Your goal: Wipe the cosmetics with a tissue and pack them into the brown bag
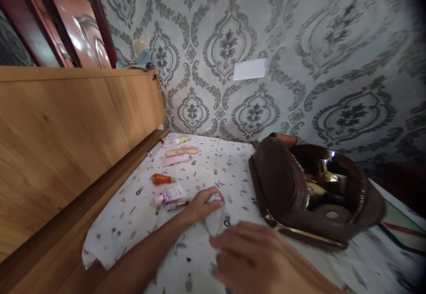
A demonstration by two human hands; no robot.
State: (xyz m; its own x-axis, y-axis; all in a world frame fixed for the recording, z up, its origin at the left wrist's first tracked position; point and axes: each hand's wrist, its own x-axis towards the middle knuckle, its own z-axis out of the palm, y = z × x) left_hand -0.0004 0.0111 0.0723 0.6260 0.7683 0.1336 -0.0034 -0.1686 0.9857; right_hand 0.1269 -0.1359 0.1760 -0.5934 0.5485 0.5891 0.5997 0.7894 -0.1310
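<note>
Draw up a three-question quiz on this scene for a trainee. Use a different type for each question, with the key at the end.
1. True or false: the brown bag stands open, to the right of the person's left hand.
2. Multiple choice: what is the left hand holding?
A) the purple-and-white tube
B) a pale object
C) the white card
3. Short answer: which lies nearer the patterned wall, the pink tube or the orange item with a narrow tip?

Key:
1. True
2. B
3. The pink tube
</note>
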